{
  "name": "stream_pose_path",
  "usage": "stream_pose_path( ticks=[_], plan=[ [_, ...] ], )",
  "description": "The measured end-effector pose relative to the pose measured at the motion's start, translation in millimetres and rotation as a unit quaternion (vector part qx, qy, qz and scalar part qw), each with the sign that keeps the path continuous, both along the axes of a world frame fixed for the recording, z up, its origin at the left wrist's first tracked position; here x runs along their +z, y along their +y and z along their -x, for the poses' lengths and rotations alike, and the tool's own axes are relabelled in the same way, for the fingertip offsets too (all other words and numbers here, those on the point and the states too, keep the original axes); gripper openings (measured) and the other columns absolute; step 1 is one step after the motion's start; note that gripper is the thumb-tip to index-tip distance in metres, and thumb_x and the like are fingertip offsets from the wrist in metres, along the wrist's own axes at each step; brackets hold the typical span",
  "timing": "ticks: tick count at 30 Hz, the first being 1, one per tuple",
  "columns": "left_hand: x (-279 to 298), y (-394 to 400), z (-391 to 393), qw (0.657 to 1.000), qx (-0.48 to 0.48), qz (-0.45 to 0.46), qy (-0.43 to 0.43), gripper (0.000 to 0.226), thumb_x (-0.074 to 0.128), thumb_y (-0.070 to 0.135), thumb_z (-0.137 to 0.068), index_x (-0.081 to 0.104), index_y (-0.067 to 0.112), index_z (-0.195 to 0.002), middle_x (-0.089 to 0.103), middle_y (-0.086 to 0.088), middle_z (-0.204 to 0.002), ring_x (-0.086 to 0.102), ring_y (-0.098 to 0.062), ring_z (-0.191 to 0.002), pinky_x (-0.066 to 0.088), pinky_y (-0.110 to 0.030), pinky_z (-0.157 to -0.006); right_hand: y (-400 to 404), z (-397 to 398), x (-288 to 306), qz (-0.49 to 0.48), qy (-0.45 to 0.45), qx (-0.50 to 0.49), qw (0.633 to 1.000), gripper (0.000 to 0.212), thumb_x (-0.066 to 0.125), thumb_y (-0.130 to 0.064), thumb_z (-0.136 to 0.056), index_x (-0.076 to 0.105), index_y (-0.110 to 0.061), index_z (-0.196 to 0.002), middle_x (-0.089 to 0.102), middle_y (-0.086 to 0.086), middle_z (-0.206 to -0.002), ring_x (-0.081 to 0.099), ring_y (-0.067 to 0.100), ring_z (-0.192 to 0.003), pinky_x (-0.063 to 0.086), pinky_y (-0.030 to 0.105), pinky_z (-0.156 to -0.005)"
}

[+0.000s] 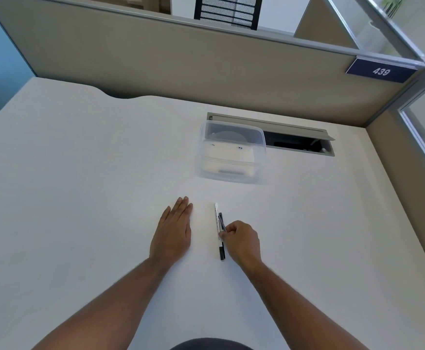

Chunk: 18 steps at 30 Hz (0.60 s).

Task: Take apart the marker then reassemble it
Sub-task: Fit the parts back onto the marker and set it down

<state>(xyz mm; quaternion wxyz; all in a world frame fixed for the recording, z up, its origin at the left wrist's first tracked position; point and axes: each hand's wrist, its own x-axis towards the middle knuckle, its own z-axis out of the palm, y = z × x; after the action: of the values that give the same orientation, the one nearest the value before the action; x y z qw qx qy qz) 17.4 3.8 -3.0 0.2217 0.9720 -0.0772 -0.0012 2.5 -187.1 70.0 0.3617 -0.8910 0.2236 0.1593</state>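
Observation:
A thin white marker body [216, 218] with a black end lies lengthwise on the white desk [80, 173], pointing away from me. A dark cap [222, 221] lies slanted beside it, touching it. My right hand [241, 241] rests to the right of the marker, and its fingertips pinch the cap's near end. My left hand [173, 231] lies flat on the desk, palm down, fingers together, a short way left of the marker and holding nothing.
A clear plastic box [229, 155] stands on the desk beyond the marker. Behind it an open cable hatch [300, 140] is cut into the desk. Beige partition walls [181, 66] close off the back and right sides.

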Motion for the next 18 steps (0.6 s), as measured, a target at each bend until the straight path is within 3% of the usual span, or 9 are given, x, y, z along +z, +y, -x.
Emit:
stream_pose_path(
  ticks=[3,7,10,13,15,18],
  plan=[
    [2,0,-2,0.998,0.022,0.054,0.010,0.053,0.031,0.014,-0.100,0.045,0.012,-0.151,0.037,-0.001,-0.164,0.027,-0.013,-0.154,0.018,-0.036,-0.126,10,8,-6,0.020,-0.002,0.004,1.000,0.013,0.070,-0.028,-0.088,0.063,-0.021,-0.080,0.069,-0.003,-0.085,0.065,0.017,-0.075,0.048,0.030,-0.063],
    [16,-3,-4,0.983,0.069,0.167,0.045,0.054,0.045,0.001,-0.099,0.043,0.012,-0.152,0.038,-0.001,-0.163,0.029,-0.015,-0.154,0.012,-0.031,-0.125,18,13,-7,0.037,-0.009,0.003,0.999,0.017,0.068,-0.032,-0.086,0.057,-0.023,-0.076,0.068,-0.001,-0.088,0.068,0.023,-0.079,0.056,0.036,-0.074],
    [31,-9,-1,0.961,0.116,0.241,0.072,0.051,0.047,0.004,-0.101,0.046,0.014,-0.151,0.043,0.000,-0.159,0.037,-0.017,-0.150,0.021,-0.027,-0.122,21,12,-5,0.070,-0.012,0.024,0.997,0.015,0.063,-0.031,-0.088,0.062,-0.018,-0.082,0.068,0.001,-0.088,0.067,0.024,-0.081,0.055,0.036,-0.074],
    [43,-20,4,0.923,0.171,0.328,0.106,0.046,0.050,0.005,-0.101,0.054,0.015,-0.146,0.055,0.001,-0.151,0.049,-0.015,-0.142,0.031,-0.022,-0.116,21,11,0,0.068,-0.007,0.027,0.997,0.016,0.059,-0.028,-0.088,0.062,-0.015,-0.079,0.068,0.001,-0.083,0.065,0.023,-0.076,0.052,0.033,-0.068],
    [51,-27,5,0.881,0.216,0.401,0.129,0.042,0.052,0.004,-0.100,0.059,0.012,-0.141,0.062,-0.001,-0.144,0.057,-0.014,-0.134,0.040,-0.024,-0.112,22,11,4,0.029,-0.001,0.009,1.000,0.017,0.060,-0.026,-0.086,0.061,-0.016,-0.073,0.070,0.000,-0.074,0.064,0.022,-0.069,0.051,0.032,-0.065],
    [62,-35,5,0.823,0.263,0.477,0.159,0.034,0.062,0.012,-0.099,0.065,0.012,-0.133,0.071,0.000,-0.129,0.067,-0.007,-0.111,0.048,-0.014,-0.093,22,11,10,-0.041,-0.014,-0.021,0.999,0.019,0.065,-0.025,-0.087,0.064,-0.016,-0.070,0.070,0.000,-0.065,0.064,0.017,-0.059,0.055,0.034,-0.065]
  ],
)
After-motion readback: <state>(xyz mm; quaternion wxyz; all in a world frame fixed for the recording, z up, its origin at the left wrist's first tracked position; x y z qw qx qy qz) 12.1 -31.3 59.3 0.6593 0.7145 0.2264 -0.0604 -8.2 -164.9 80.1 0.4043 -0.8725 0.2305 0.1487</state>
